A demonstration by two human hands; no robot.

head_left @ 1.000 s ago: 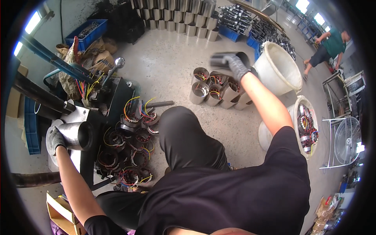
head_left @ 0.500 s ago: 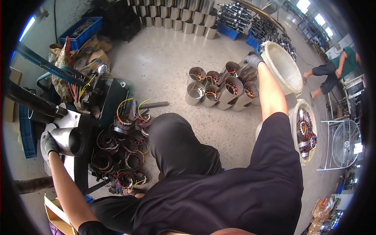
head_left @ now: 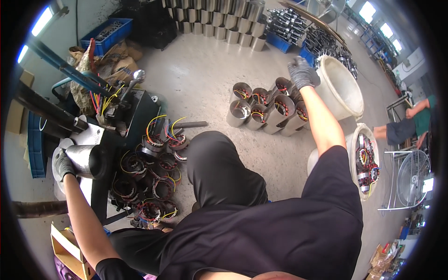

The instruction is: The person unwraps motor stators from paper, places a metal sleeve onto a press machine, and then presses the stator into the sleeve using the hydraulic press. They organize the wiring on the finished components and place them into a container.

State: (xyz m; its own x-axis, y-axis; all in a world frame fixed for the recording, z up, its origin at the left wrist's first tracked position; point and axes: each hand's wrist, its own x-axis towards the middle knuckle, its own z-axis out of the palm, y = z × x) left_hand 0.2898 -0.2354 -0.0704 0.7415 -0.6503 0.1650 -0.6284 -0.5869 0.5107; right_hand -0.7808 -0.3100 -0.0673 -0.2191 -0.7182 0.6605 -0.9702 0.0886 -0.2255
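Note:
My left hand (head_left: 63, 164), in a dark glove, grips a shiny metal cylinder (head_left: 83, 160) lying on its side on the dark machine (head_left: 135, 116) at my left. My right hand (head_left: 302, 73), also gloved, reaches far forward with fingers curled over the back of a cluster of metal motor housings (head_left: 263, 109) with coloured wires inside, standing on the concrete floor. Whether it holds one I cannot tell. A heap of wound stators (head_left: 149, 177) with yellow and red leads lies beside my knee.
A large white plastic tub (head_left: 343, 86) stands just right of the housings. A white bucket (head_left: 366, 161) with stators is lower right, next to a floor fan (head_left: 413, 177). Rows of metal cylinders (head_left: 219, 21) line the back. A blue crate (head_left: 107, 32) and another person (head_left: 410, 123) are nearby.
My right hand has swung down and forward from mid-air to the far side of the housing cluster. My left hand stays on the metal cylinder.

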